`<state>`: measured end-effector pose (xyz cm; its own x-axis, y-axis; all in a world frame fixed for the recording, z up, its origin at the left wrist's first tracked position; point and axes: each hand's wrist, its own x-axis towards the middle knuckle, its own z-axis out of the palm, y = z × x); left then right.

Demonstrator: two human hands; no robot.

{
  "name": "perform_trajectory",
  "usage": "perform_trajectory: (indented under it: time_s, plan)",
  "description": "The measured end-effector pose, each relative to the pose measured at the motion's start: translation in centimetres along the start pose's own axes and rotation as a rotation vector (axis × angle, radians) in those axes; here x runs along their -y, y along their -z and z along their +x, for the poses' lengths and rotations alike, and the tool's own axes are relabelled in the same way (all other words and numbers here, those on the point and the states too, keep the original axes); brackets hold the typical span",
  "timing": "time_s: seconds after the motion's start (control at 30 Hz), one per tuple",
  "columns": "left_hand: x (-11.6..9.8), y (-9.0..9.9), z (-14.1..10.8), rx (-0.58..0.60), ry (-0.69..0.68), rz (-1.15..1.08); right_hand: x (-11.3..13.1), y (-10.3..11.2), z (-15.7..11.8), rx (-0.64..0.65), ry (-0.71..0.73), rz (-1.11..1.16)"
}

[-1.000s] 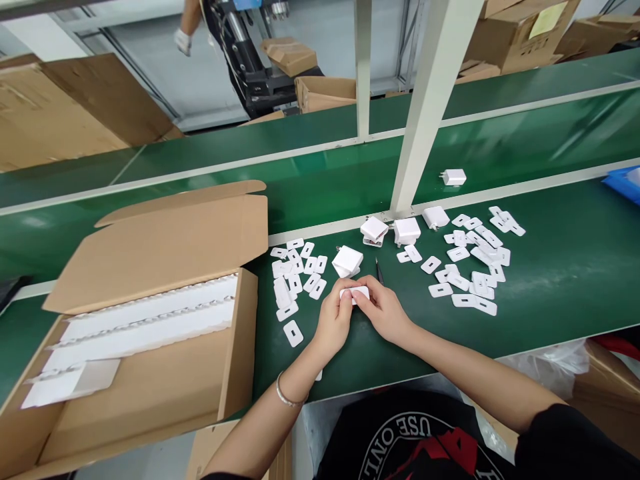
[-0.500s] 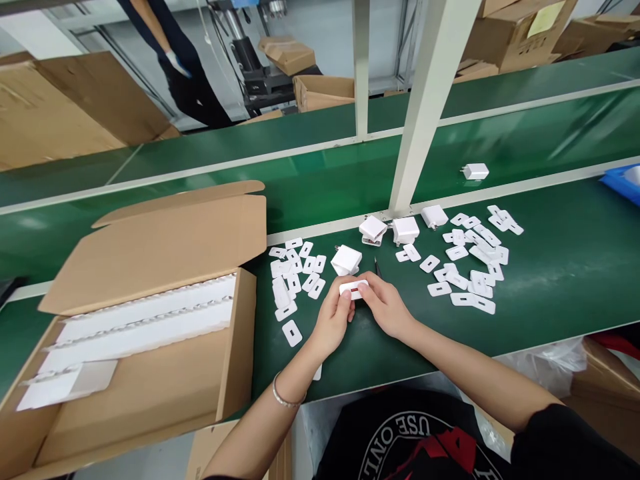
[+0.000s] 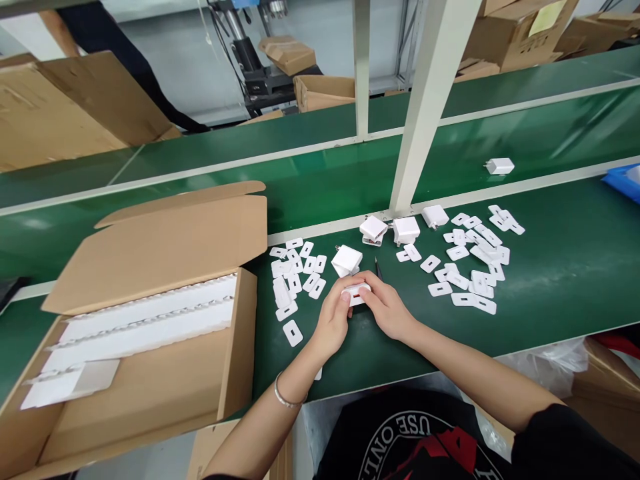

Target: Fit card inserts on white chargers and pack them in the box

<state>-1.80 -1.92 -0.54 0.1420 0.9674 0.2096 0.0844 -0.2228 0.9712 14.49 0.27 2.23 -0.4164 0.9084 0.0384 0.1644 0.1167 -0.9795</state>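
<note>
A white USB charger (image 3: 357,291) is held between my two hands, its slotted end face with a red port turned up toward me. My left hand (image 3: 332,315) closes round its left side, the thumb on the near edge. From the right, the fingers and thumb of my right hand (image 3: 391,310) grip the other end. Just beyond my hands stand white chargers (image 3: 347,259), and a dark pointed tool (image 3: 378,268) lies by my right fingers. Loose white slotted plates (image 3: 293,333) are scattered to the left, with more plates (image 3: 457,253) to the right.
An open cardboard box (image 3: 239,340) with rows of white pieces stands at the left. Behind the bench runs a green belt (image 3: 320,190) carrying one charger (image 3: 500,166). A pale post (image 3: 425,100) rises from its edge. A blue tray (image 3: 625,181) sits far right.
The charger in my hands has tipped, showing more of its slotted face. On the belt, the lone charger has moved right. A person in the background has shifted left.
</note>
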Motion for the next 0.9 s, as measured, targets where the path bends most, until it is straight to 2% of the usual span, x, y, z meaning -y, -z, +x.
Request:
perform_trajectory:
  time_s: [0.27,0.53,0.77,0.9]
  plan:
    - [0.2,0.2,-0.13,-0.037,-0.146,0.137,-0.3,-0.11,0.0,-0.047,0.027,-0.071]
    - [0.11,0.36,-0.08,0.002,-0.22,0.092,-0.52,-0.05,-0.24,-0.082,0.071,-0.121]
    - [-0.17,0.36,-0.34,0.001,-0.298,0.135,-1.0,-0.16,-0.34,-0.062,0.102,0.038]
    - [-0.22,0.38,-0.37,-0.015,-0.351,0.205,-0.92,-0.11,-0.38,-0.053,0.154,0.035]
